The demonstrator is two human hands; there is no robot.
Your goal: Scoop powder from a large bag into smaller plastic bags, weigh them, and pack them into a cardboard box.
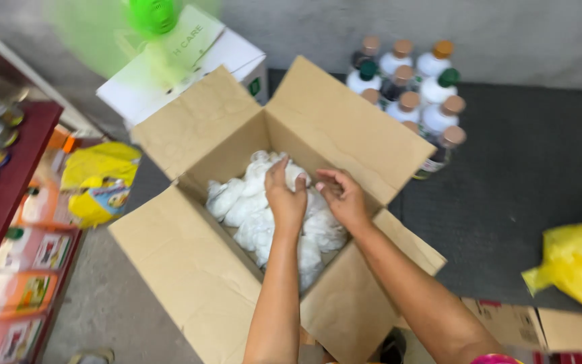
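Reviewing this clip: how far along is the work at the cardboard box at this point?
Done: the cardboard box stands with all four flaps folded out, and a cluster of capped bottles stands on the dark mat behind it. In hand: left hand and right hand are both down inside, on white wrapped bundles. Left: many bundles lie in the box; none is lifted clear.

— What are the hands doing?

— Both are down in a big open cardboard box [190, 269]. The left hand [285, 199] grips a white wrapped bundle [257, 202]. The right hand [342, 197] is curled just beside it, over more white bundles.

— What is around the box?

— Bottles [412, 94] with brown and green caps stand behind it on a dark mat [527, 175]. A yellow bag [577, 266] lies to the right. A white box [190, 64] sits behind on the left.
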